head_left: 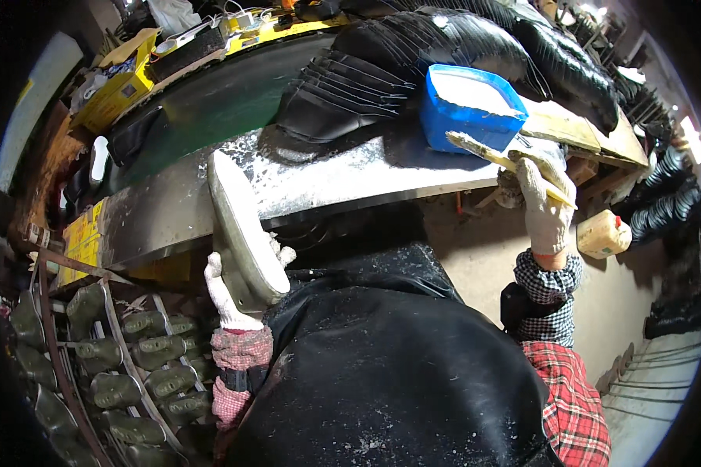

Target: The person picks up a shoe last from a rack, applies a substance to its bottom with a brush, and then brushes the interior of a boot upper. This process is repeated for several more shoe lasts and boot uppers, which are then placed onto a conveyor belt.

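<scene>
My left hand (230,300), in a white knit glove, grips a grey shoe sole (241,226) from below; the sole stands tilted, its pale underside facing up, toe end over the workbench (163,210). My right hand (545,206), also gloved, holds a wooden-handled brush (491,154) with its glue-caked bristles pointing left, just below a blue tub (469,105) of white glue. The tub sits at the bench's right end. A black apron (382,366) covers my lap.
Stacks of black shoe uppers (350,93) lie behind the tub and run off to the right. A rack of dark green shoe lasts (117,366) stands at lower left. Yellow boxes (121,86) sit at the back left, and a beige jug (604,235) rests on the floor at right.
</scene>
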Demonstrator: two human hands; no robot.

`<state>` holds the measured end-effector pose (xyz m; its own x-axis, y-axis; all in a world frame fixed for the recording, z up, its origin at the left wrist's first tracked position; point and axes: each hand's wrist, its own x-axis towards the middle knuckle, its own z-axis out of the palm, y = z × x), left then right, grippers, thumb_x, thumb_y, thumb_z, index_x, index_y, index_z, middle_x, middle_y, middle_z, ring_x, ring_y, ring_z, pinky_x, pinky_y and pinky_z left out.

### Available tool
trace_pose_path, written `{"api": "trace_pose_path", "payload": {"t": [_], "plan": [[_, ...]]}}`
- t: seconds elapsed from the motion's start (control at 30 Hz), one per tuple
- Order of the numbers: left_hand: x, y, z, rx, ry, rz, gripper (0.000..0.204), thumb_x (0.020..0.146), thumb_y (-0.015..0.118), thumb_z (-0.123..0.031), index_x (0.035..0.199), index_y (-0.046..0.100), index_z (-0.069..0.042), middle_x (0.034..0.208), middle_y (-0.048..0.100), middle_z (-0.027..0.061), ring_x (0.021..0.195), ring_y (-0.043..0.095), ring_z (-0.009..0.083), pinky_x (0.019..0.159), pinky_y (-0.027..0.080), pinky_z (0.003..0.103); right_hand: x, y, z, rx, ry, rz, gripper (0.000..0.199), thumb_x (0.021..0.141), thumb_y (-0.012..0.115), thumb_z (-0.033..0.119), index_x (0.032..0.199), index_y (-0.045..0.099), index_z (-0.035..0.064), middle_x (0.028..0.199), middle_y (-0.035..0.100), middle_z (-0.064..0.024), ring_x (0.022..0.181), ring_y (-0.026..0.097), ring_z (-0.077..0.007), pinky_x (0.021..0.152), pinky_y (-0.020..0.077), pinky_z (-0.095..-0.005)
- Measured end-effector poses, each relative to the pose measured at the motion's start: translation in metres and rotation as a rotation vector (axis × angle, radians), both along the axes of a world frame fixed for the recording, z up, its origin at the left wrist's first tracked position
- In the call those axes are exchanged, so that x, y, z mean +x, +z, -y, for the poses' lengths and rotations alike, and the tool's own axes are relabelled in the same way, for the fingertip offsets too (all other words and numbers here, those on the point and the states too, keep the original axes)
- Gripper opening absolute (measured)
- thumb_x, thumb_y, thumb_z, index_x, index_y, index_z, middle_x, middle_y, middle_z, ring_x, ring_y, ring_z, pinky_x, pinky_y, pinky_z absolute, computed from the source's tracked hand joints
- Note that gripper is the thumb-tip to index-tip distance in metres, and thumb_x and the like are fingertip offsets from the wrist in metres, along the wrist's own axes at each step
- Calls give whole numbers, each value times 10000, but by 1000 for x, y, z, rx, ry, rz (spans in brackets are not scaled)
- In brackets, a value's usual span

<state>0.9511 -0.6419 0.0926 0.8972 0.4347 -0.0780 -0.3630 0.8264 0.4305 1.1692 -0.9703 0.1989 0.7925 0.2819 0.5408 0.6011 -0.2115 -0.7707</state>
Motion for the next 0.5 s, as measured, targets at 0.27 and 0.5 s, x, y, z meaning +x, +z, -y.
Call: {"api": "trace_pose_path", "payload": {"t": [0.27, 0.5], "plan": [[2, -4, -3, 25, -55, 83, 788, 797, 586, -506, 1324, 401, 50, 1056, 551, 231, 934, 542, 351, 870, 421, 508, 1, -2, 2, 18, 0, 11, 187, 918, 617, 85, 1043, 655, -49, 899, 689, -95, 762, 656, -114, 673, 528, -216], [6, 8, 6, 17, 37, -59, 772, 782, 601, -516, 1270, 433, 58, 1042, 549, 219, 921, 532, 350, 860, 419, 502, 5, -13, 22, 21, -92, -35, 205, 915, 621, 112, 1038, 661, -47, 904, 691, -91, 751, 631, -107, 673, 508, -223]]}}
